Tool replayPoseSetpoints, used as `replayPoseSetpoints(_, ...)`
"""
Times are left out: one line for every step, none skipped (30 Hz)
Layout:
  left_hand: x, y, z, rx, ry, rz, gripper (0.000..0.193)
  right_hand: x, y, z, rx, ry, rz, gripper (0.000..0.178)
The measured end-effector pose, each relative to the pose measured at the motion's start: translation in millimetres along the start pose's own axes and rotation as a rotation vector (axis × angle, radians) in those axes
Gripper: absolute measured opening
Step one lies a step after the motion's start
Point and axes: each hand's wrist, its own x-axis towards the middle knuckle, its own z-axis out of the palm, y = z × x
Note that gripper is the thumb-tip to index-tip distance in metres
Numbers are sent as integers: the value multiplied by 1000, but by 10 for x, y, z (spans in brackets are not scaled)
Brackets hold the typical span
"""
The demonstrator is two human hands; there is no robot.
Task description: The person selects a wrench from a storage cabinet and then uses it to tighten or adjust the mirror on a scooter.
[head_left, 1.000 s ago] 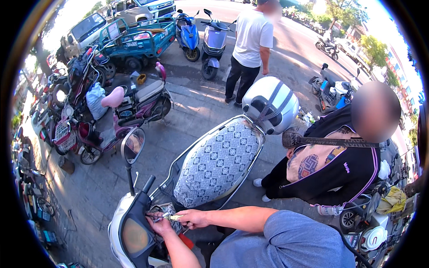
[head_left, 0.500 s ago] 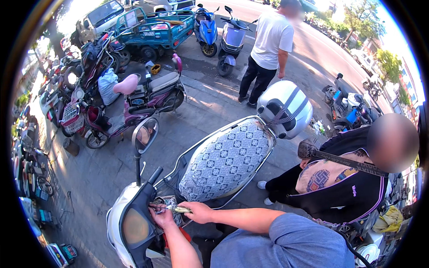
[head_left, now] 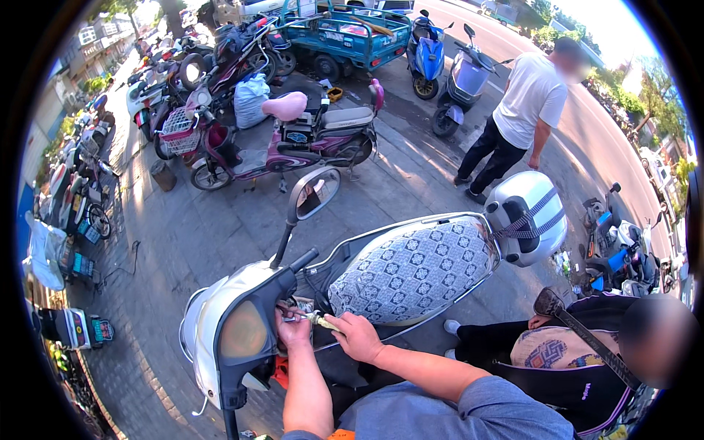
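Observation:
A scooter with a white front shell (head_left: 202, 330) stands before me. My right hand (head_left: 359, 339) is closed round the pale yellowish handle of what looks like a screwdriver (head_left: 321, 320), its shaft pointing left. My left hand (head_left: 296, 334) is beside the shaft's end, behind the dashboard (head_left: 245, 330), fingers pinched together; what they grip is too small to make out. Just beyond both hands lies the scooter's patterned grey-and-white seat (head_left: 418, 271). An orange-red item (head_left: 281, 372) shows below my left wrist.
A round mirror (head_left: 319, 193) rises from the handlebar. Behind the seat is a white top box (head_left: 528, 220). A person in a dark jacket (head_left: 572, 381) is close on my right; another in a white shirt (head_left: 529, 92) stands farther off. A purple scooter (head_left: 301, 150) is parked beyond.
The view has swung, so the scene sits farther right, and the near person sits lower. Both hands stay close together at the scooter's front, the right still holding the screwdriver.

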Motion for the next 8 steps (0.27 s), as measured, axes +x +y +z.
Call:
replayPoseSetpoints(12, 1, 10, -1, -11, 3, 21, -1, -14, 33, 64, -1, 51, 35)
replayPoseSetpoints(12, 2, 12, 7, -21, 4, 21, 9, -20, 49, 128, -2, 103, 33)
replayPoseSetpoints(8, -2, 9, 16, -31, 6, 20, 50, 0, -12, 579, -125, 402, 31)
replayPoseSetpoints(-11, -5, -12, 29, -35, 2, 20, 85, 55, -122, 1031, -243, 710, 28)
replayPoseSetpoints(-20, 21, -26, 26, -27, 9, 20, 143, 21, -181, 1484, -366, 1019, 25)
replayPoseSetpoints(-19, 46, -33, 24, -18, 15, 20, 140, -39, -168, 1351, -383, 1030, 18)
replayPoseSetpoints(-36, 19, 4, 21, -9, 15, 20, 141, -26, -180, 1273, -417, 974, 20)
replayPoseSetpoints(-59, -10, 36, -8, -10, -5, 23, 148, 19, -202, 1195, -451, 918, 23)
